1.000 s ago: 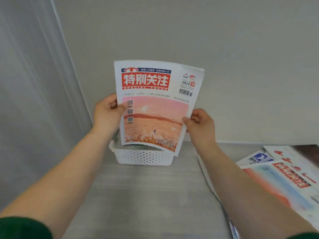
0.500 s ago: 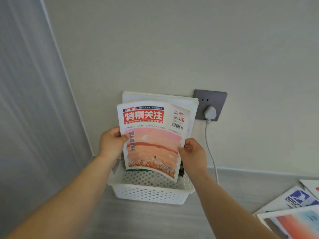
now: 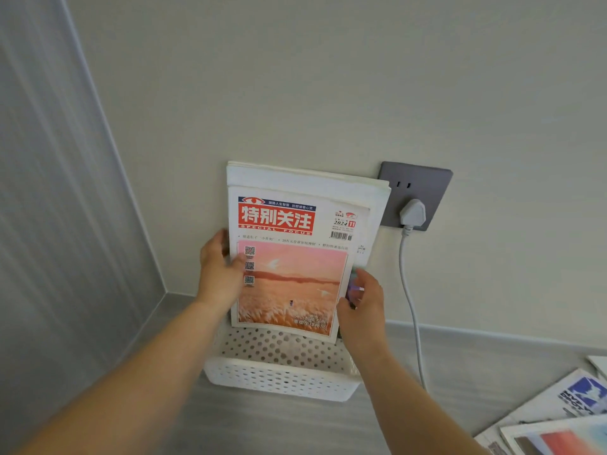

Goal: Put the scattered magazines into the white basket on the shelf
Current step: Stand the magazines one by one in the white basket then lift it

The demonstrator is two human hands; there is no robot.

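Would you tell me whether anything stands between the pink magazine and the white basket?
Nothing visible does. The left hand and right hand hold the pink magazine over the open front of the basket, whose dotted floor shows bare below it. The other magazines stand behind, against the wall.

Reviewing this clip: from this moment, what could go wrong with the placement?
1. The red-titled magazine stands far taller than the shallow white basket; once the left hand and right hand let go, it may tip forward or sag out.
2. The stack of magazines behind it reaches beside the white plug; pushing it sideways could knock the plug.
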